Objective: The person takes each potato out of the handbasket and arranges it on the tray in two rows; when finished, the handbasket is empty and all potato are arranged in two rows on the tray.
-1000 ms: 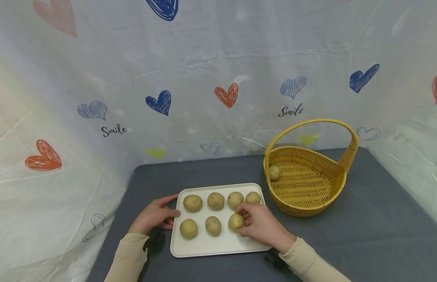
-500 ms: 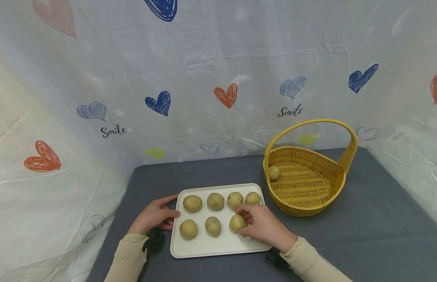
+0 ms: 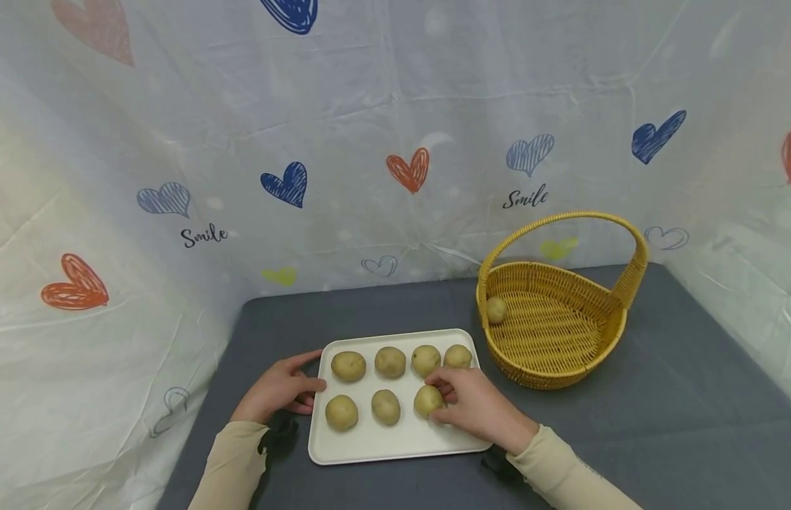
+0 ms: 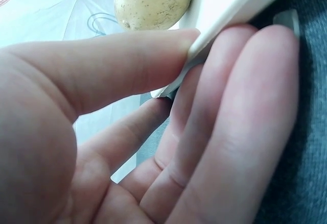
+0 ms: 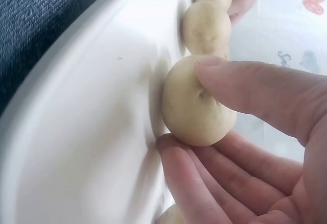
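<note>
A pale yellow potato (image 3: 427, 401) sits in the near row on a white rectangular tray (image 3: 402, 453). My right hand (image 3: 477, 405) pinches this potato between thumb and fingers. In the right wrist view the thumb lies on the upper side of the potato (image 5: 184, 106), with fingertips against its lower side, close to the tray surface. My left hand (image 3: 277, 386) holds the tray's left edge. The left wrist view has the thumb on the tray rim (image 4: 235, 12) and several fingers beneath it. More potatoes stand in two rows on the tray, among them one (image 3: 341, 413) at the near left.
A yellow wicker basket (image 3: 548, 379) with a tall arched handle stands right of the tray, at the back. One potato (image 3: 496, 310) lies inside against its left wall. A dark grey cloth (image 3: 689, 411) covers the table. A white curtain (image 3: 344, 120) printed with hearts hangs behind.
The right hand keeps its pinch on the potato, which has moved hardly at all. The left hand and tray stay in place. The head view has shifted very slightly.
</note>
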Tool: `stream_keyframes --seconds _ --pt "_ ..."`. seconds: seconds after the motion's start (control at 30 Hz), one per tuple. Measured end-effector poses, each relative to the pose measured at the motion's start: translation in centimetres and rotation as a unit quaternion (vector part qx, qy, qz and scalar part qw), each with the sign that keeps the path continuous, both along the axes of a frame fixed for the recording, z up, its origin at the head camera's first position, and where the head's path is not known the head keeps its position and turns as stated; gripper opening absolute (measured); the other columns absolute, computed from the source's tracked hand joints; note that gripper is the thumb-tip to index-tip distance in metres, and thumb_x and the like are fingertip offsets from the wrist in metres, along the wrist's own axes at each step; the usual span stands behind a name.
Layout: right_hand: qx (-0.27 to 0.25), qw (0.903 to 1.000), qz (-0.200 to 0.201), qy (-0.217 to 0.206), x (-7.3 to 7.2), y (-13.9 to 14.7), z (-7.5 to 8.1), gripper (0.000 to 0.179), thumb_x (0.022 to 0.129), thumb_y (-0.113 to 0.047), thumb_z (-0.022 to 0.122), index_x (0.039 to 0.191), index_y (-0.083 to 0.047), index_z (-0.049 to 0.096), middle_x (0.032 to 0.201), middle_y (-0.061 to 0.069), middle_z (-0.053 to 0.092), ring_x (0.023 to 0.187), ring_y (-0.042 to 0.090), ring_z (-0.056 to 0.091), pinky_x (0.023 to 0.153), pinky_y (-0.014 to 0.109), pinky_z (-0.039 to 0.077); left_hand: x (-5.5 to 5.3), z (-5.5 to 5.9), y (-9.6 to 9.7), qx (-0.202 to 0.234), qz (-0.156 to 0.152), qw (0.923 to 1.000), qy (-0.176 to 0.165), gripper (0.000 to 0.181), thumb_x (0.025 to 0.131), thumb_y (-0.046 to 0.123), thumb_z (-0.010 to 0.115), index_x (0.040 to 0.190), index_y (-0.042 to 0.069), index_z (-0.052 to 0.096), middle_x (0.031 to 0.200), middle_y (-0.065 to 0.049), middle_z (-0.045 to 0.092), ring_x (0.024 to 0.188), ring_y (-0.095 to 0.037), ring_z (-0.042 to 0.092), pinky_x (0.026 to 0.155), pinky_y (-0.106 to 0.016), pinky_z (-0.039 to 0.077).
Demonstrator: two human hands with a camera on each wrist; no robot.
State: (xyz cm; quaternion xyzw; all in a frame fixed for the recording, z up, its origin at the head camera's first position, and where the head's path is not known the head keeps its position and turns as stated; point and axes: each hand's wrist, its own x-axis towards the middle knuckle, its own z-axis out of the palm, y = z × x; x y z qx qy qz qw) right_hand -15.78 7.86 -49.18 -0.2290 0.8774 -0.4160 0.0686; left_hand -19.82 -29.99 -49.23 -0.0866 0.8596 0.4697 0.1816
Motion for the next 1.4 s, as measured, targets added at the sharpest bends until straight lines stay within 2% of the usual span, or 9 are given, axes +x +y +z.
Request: stream_keyframes --seconds 0.27,0.4,0.63,0.8,0.87,0.97,1.2,1.3,1.4 --pt "0.005 0.9999 0.005 -0.014 0.0 0.4 0.2 0.045 0.08 -0.017 0.095 0.121 -0.009 0.077 0.108 0.0 0.078 0.097 0.014 0.074 0.084 0.028 0.063 0.1 0.1 0.0 0.0 -0.002 1.0 0.003 0.084 0.09 0.02 0.087 0.164 0.015 0.048 0.082 -0.01 0.069 0.065 -0.019 0.069 0.064 -0.039 0.067" --pt "0.008 0.9997 0.007 -0.021 -0.2 0.4 0.3 0.047 0.081 -0.019 0.095 0.123 -0.007 0.077 0.113 0.001 0.078 0.1 0.013 0.074 0.086 0.03 0.063 0.1 0.0 -0.1 0.004 0.002 1.0 0.001 0.084 0.09 0.02 0.087 0.164 0.019 0.049 0.083 -0.01 0.07 0.066 -0.019 0.07 0.065 -0.038 0.067" --pt "0.015 0.9996 0.016 -0.019 -0.1 0.7 1.1 0.048 0.083 -0.027 0.094 0.124 -0.008 0.077 0.116 0.002 0.079 0.099 0.014 0.075 0.085 0.031 0.063 0.1 -0.2 -0.1 0.006 -0.01 0.9999 0.006 0.084 0.091 0.02 0.086 0.165 0.016 0.047 0.083 -0.01 0.07 0.066 -0.019 0.071 0.065 -0.039 0.067" --pt "-0.008 0.9997 0.008 -0.023 -0.2 2.0 2.7 0.042 0.089 -0.028 0.089 0.126 -0.01 0.078 0.122 0.008 0.079 0.106 0.023 0.076 0.091 0.034 0.064 0.2 -0.2 -0.2 0.005 -0.01 0.9999 0.003 0.084 0.092 0.021 0.086 0.165 0.016 0.047 0.081 -0.01 0.07 0.066 -0.019 0.07 0.065 -0.039 0.067" --pt "-0.014 0.9995 0.003 -0.026 -0.3 3.0 3.8 0.04 0.092 -0.027 0.087 0.128 -0.011 0.077 0.125 0.01 0.078 0.109 0.027 0.076 0.093 0.036 0.065 0.1 -0.1 -0.2 0.004 -0.008 1.0 0.001 0.084 0.092 0.021 0.086 0.165 0.017 0.047 0.08 -0.01 0.069 0.066 -0.019 0.07 0.065 -0.039 0.067" --pt "0.004 0.9997 -0.013 -0.018 -0.7 4.9 5.7 0.039 0.094 -0.026 0.086 0.129 -0.013 0.076 0.126 0.01 0.078 0.111 0.028 0.076 0.094 0.038 0.065 -0.1 0.1 -0.2 0.005 -0.01 0.9999 -0.001 0.084 0.092 0.022 0.087 0.166 0.017 0.046 0.08 -0.01 0.069 0.066 -0.019 0.07 0.065 -0.039 0.067" --pt "0.075 0.9945 -0.045 0.057 -3.4 9.7 9.9 0.035 0.095 -0.024 0.085 0.127 -0.011 0.078 0.118 0.006 0.08 0.105 0.02 0.076 0.092 0.043 0.065 -0.1 0.2 -0.2 0.005 -0.011 0.9999 0.002 0.085 0.091 0.019 0.087 0.165 0.014 0.047 0.08 -0.011 0.068 0.066 -0.019 0.069 0.065 -0.04 0.067" --pt "0.091 0.9934 -0.05 0.05 -5.3 11.3 10.7 0.036 0.095 -0.026 0.084 0.128 -0.011 0.078 0.12 0.007 0.08 0.106 0.02 0.076 0.093 0.045 0.065 -0.1 0.0 -0.2 0.003 -0.003 1.0 -0.001 0.084 0.09 0.019 0.087 0.165 0.016 0.048 0.08 -0.011 0.068 0.066 -0.02 0.07 0.065 -0.04 0.067" --pt "0.107 0.9918 -0.051 0.048 -7.5 12.3 10.5 0.038 0.096 -0.026 0.084 0.129 -0.009 0.077 0.122 0.01 0.079 0.11 0.025 0.076 0.095 0.048 0.064 -0.1 -0.1 -0.2 0.003 0.0 1.0 -0.003 0.083 0.09 0.018 0.087 0.164 0.018 0.049 0.08 -0.012 0.068 0.066 -0.021 0.071 0.065 -0.04 0.068"
